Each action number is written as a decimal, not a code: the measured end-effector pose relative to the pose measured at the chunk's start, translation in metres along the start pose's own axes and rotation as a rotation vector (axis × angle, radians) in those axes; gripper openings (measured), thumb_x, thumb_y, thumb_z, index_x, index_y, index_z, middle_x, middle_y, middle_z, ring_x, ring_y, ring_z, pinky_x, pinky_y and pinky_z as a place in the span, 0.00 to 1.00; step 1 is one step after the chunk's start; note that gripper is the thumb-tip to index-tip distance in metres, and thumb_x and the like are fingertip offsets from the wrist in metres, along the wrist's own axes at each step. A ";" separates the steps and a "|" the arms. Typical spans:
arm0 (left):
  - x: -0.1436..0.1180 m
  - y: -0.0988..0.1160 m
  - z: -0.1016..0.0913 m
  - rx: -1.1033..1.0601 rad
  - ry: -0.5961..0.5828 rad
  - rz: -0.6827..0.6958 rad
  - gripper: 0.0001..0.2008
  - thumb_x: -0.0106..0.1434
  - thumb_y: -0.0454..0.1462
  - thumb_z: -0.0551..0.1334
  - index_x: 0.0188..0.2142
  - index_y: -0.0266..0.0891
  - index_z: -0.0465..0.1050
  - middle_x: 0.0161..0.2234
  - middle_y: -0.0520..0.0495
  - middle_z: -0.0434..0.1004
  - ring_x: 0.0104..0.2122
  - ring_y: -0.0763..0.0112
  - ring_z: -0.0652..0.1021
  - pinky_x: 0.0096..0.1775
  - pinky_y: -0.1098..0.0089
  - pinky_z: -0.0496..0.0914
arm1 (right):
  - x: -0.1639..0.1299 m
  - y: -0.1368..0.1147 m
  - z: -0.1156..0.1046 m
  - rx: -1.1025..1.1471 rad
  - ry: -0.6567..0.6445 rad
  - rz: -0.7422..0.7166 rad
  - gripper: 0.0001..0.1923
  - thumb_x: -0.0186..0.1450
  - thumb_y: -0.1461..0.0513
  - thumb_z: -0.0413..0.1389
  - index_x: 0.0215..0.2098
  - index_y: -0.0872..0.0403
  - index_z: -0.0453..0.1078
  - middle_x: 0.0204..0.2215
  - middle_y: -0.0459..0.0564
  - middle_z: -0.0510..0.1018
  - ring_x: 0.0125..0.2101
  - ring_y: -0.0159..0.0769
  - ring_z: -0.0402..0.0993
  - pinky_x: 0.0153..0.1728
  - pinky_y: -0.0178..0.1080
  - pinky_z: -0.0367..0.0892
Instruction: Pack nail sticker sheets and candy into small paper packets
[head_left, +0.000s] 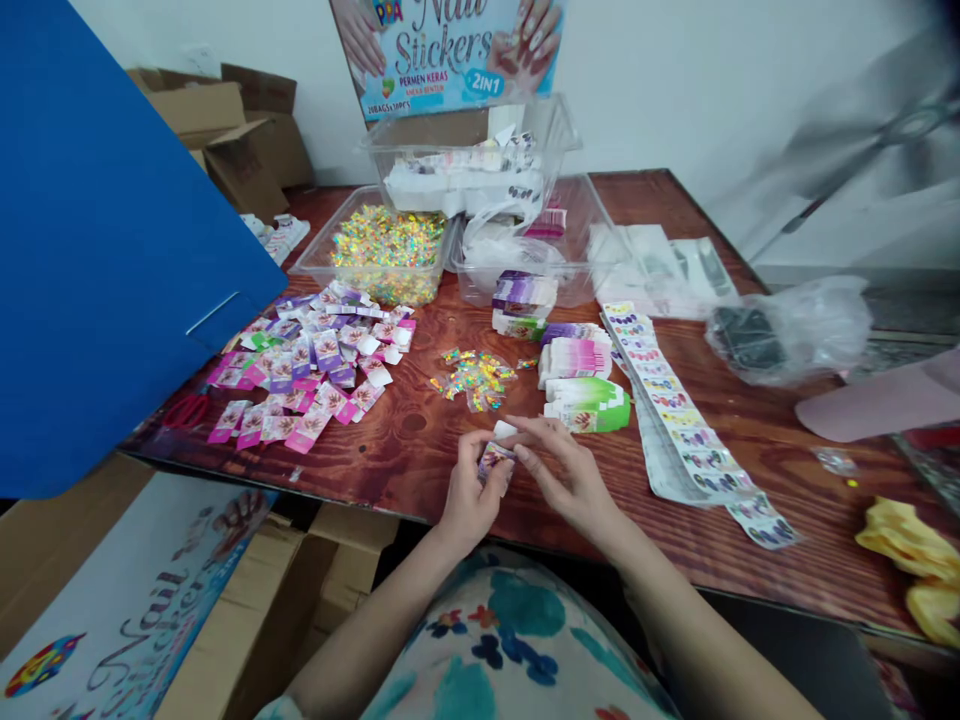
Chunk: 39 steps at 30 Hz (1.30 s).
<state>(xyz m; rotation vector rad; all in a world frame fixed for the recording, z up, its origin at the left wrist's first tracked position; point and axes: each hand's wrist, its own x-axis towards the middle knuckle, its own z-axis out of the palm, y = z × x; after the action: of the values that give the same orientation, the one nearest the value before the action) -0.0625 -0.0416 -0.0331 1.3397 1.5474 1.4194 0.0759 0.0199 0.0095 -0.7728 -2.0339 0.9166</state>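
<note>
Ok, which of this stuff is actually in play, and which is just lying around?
In play:
- small box, held by left hand and right hand
- candy pile
- flat box stacks
- sticker strips

Lying about:
- blue board
- cardboard boxes
- plastic bag
- yellow cloth

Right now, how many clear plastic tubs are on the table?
3: one with glittery pieces at back left, one beside it on the right, one stacked across both. Others may be hidden.

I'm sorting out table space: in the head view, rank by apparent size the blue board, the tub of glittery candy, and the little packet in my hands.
Largest to smallest:
1. blue board, though it's closest to the camera
2. tub of glittery candy
3. little packet
</note>
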 end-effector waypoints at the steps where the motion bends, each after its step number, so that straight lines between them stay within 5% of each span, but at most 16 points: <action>1: 0.000 0.002 0.001 -0.036 0.016 -0.002 0.10 0.67 0.40 0.55 0.46 0.42 0.61 0.39 0.46 0.74 0.38 0.71 0.77 0.40 0.71 0.72 | -0.001 0.000 0.000 0.023 0.006 0.010 0.19 0.69 0.63 0.51 0.58 0.45 0.65 0.38 0.49 0.81 0.43 0.42 0.73 0.51 0.51 0.65; 7: 0.002 0.016 0.000 -0.140 0.068 -0.082 0.12 0.68 0.46 0.53 0.39 0.40 0.65 0.34 0.49 0.73 0.33 0.72 0.75 0.36 0.73 0.71 | -0.004 0.002 0.005 0.220 0.068 0.092 0.19 0.66 0.60 0.57 0.55 0.46 0.67 0.35 0.48 0.81 0.44 0.41 0.74 0.53 0.49 0.64; 14: -0.002 0.023 0.004 -0.054 0.133 -0.041 0.17 0.70 0.49 0.48 0.38 0.40 0.67 0.35 0.47 0.75 0.34 0.72 0.76 0.37 0.73 0.71 | -0.005 -0.003 0.016 0.800 0.188 0.447 0.32 0.59 0.54 0.63 0.59 0.44 0.61 0.49 0.51 0.73 0.45 0.39 0.74 0.43 0.40 0.71; 19: -0.001 0.023 0.004 0.048 0.132 0.083 0.16 0.71 0.46 0.48 0.37 0.40 0.68 0.31 0.49 0.76 0.31 0.73 0.76 0.35 0.74 0.70 | -0.004 -0.015 0.017 1.154 0.083 0.744 0.25 0.56 0.57 0.64 0.52 0.49 0.69 0.39 0.49 0.78 0.36 0.37 0.75 0.38 0.37 0.71; 23: -0.001 0.023 0.002 0.135 0.127 0.166 0.14 0.70 0.43 0.49 0.37 0.39 0.68 0.31 0.48 0.78 0.31 0.73 0.77 0.35 0.75 0.70 | -0.001 -0.018 0.016 1.290 0.082 0.842 0.23 0.48 0.62 0.69 0.42 0.49 0.75 0.33 0.44 0.77 0.31 0.31 0.73 0.35 0.33 0.69; 28: -0.003 0.022 0.000 0.219 0.150 0.178 0.10 0.70 0.39 0.49 0.38 0.40 0.66 0.31 0.48 0.77 0.30 0.73 0.77 0.34 0.74 0.69 | 0.000 -0.015 0.014 1.027 0.074 0.662 0.11 0.52 0.58 0.69 0.31 0.51 0.77 0.28 0.44 0.75 0.29 0.30 0.70 0.33 0.34 0.67; 34: -0.004 0.024 -0.001 0.227 0.227 0.120 0.07 0.71 0.38 0.49 0.44 0.40 0.61 0.31 0.49 0.75 0.28 0.73 0.77 0.30 0.74 0.68 | -0.005 -0.020 0.008 0.493 0.102 0.266 0.10 0.61 0.54 0.62 0.38 0.48 0.80 0.32 0.49 0.76 0.35 0.36 0.73 0.37 0.38 0.69; 39: -0.005 0.022 0.002 0.247 0.214 0.167 0.08 0.71 0.38 0.48 0.47 0.39 0.59 0.33 0.47 0.75 0.30 0.72 0.78 0.32 0.73 0.69 | -0.006 -0.015 0.008 0.482 0.142 0.309 0.08 0.59 0.57 0.65 0.36 0.49 0.80 0.31 0.48 0.78 0.33 0.35 0.74 0.35 0.37 0.69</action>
<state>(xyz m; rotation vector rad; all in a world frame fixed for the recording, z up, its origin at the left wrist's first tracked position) -0.0537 -0.0475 -0.0133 1.5330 1.8350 1.5549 0.0695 0.0039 0.0158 -0.8593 -1.5024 1.4164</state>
